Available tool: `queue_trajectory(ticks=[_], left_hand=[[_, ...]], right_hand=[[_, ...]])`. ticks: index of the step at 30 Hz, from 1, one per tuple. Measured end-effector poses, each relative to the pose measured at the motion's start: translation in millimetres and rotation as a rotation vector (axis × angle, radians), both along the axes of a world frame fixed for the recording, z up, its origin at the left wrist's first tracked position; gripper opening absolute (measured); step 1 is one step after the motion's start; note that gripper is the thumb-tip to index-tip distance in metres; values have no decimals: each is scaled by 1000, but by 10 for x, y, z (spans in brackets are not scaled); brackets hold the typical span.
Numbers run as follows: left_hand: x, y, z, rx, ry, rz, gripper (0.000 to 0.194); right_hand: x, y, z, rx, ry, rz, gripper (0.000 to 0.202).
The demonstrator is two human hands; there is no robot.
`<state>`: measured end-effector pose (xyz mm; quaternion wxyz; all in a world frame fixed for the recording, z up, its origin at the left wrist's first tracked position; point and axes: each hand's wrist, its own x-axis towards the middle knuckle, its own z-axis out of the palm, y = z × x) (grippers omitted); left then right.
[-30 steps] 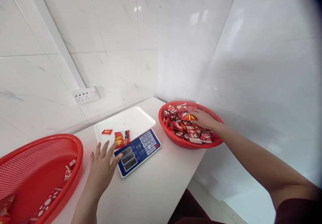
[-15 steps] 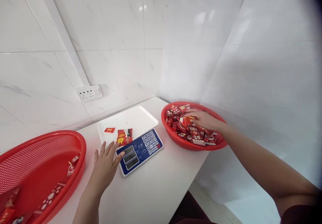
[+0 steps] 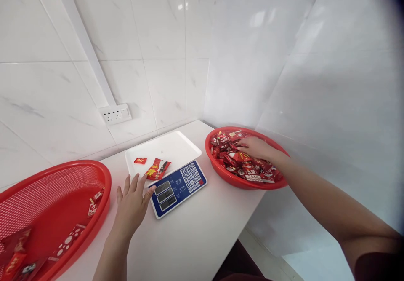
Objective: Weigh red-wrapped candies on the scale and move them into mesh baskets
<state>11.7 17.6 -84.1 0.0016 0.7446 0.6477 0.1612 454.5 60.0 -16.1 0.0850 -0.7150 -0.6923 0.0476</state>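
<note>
My left hand (image 3: 132, 209) is open, its fingers spread at the near left corner of a digital scale (image 3: 179, 188). Its thumb lies by the displays, and the fingertips are close to a red snack packet (image 3: 158, 169) on the white weighing tray (image 3: 176, 146). A smaller red packet (image 3: 140, 161) rests farther left on that tray. My right hand (image 3: 257, 148) reaches into a red basket (image 3: 217, 169) filled with red snack packets (image 3: 252, 167). Its fingers are stretched over the packets, with some fingertips hidden; I see nothing held. A shiny orange-red packet (image 3: 240, 157) lies just below it.
Another red mesh basket (image 3: 104, 188) stands at the left, with several packets (image 3: 67, 241) at its bottom. Both baskets and the scale share a white table (image 3: 189, 239) against a tiled wall (image 3: 170, 91). A power socket (image 3: 115, 113) is on the wall.
My right hand has come off the orange-red packet, which now lies in the basket. The larger packet on the tray has turned slightly. The view has shifted a little.
</note>
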Motion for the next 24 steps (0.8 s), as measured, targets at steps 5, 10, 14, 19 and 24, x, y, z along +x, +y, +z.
queue_trajectory(ticks=[5,10,14,19,24], left_hand=[[-11,0,5,80,-58,2,55],[-70,-22,66,114,-145,1,56],[-88,-32,103,106,-191,-1,57],[-56,-30,96,84,-191,-23,55],[-50,-48,102,83,-180,-38,52]], right_hand=[[-164,517,-180,93,3,-31,51],[-205,735,-296,42,26,-59,45],[-136,682,-303,-24,34,5,23],[-202,667,-369,-73,34,86,42],[-279,682,-352,-125,46,147,35]])
